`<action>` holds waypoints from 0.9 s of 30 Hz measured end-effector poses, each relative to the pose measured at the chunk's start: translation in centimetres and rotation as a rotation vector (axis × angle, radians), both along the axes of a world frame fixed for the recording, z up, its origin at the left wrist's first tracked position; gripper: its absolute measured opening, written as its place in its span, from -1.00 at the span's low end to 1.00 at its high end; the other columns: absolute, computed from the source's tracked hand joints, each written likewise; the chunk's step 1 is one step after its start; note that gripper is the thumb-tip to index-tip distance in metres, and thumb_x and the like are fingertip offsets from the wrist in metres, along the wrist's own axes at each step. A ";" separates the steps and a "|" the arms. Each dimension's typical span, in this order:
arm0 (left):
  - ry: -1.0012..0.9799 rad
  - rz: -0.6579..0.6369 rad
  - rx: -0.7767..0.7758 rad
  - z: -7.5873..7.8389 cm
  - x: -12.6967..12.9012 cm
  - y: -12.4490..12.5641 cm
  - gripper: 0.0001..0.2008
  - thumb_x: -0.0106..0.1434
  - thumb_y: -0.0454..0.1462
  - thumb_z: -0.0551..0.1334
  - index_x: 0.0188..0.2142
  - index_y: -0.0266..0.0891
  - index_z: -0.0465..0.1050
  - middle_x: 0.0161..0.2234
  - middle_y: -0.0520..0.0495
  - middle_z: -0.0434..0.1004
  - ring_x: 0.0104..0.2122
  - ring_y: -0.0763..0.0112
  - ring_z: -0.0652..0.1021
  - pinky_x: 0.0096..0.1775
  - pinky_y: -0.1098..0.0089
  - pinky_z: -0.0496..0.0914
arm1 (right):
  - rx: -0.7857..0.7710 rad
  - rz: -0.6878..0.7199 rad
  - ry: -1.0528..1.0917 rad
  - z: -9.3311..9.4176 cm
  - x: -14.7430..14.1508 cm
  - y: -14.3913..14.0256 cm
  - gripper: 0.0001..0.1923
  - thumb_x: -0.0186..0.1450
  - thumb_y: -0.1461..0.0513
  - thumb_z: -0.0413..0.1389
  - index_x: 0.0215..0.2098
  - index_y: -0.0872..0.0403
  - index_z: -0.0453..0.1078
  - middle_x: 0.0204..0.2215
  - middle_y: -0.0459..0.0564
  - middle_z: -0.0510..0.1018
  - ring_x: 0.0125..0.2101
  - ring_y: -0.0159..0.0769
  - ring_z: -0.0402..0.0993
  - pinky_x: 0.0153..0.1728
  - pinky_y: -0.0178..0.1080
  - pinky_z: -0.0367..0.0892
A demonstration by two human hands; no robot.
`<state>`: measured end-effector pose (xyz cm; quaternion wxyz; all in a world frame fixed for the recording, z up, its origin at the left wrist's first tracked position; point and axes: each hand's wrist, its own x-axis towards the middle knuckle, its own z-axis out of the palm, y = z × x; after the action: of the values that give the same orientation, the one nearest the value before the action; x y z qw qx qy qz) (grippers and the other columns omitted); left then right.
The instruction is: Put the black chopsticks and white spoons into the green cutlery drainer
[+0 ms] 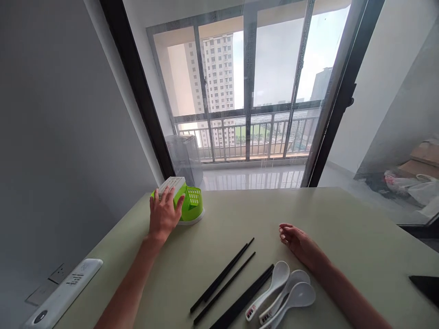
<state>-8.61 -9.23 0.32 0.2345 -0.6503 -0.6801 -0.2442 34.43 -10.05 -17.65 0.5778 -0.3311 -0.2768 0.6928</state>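
Bare table [343,219] right of green holder [192,205], black chopsticks [222,278] and white spoons [281,292] crowding near edge

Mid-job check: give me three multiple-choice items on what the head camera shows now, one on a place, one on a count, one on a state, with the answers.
1. Where is the left hand?
A. on the green and white holder
B. on the black chopsticks
C. off the table

2. How many white spoons lie by the right forearm?
A. one
B. three
C. five

3. How is the right hand?
A. gripping a spoon
B. lifting chopsticks
C. resting on the table, holding nothing

Answers: 1 A, the palm and fingers lie on the holder at the table's far left. 2 B, three bowls and handles show side by side. 3 C, the fingers are loosely curled on bare tabletop, apart from the cutlery.
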 end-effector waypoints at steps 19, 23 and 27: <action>-0.112 -0.481 -0.107 0.0 20.0 -2.1 -0.57 0.47 -0.05 0.09 0.22 -0.06 0.45 0.29 -0.10 0.42 0.27 -0.15 0.31 0.15 -0.26 0.32 | 0.036 -0.041 -0.074 1.2 -1.1 -0.4 -0.74 0.05 0.14 0.45 -0.33 0.02 0.57 -0.47 -0.10 0.57 -0.51 -0.34 0.43 -0.44 -0.26 0.38; -0.109 -0.539 -0.162 0.0 23.8 -2.8 -0.60 0.47 -0.13 0.09 0.23 -0.07 0.44 0.31 -0.12 0.40 0.26 -0.17 0.32 0.11 -0.26 0.35 | 0.055 -0.042 -0.082 1.1 -1.2 -0.4 -0.74 0.06 0.14 0.44 -0.32 0.02 0.56 -0.47 -0.11 0.58 -0.50 -0.32 0.44 -0.43 -0.25 0.34; -0.181 -0.644 -0.160 0.7 24.6 -3.8 -0.59 0.50 -0.14 0.04 0.24 -0.12 0.41 0.25 -0.11 0.48 0.24 -0.06 0.35 0.16 -0.12 0.33 | 0.073 -0.040 -0.077 1.3 -1.2 -0.6 -0.74 0.09 0.11 0.43 -0.29 0.00 0.58 -0.45 -0.12 0.58 -0.47 -0.31 0.42 -0.43 -0.26 0.30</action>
<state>15.96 -12.99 1.02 0.0322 -0.8236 -0.4750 -0.3084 33.25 -10.63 -16.32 0.5922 -0.3417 -0.3171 0.6573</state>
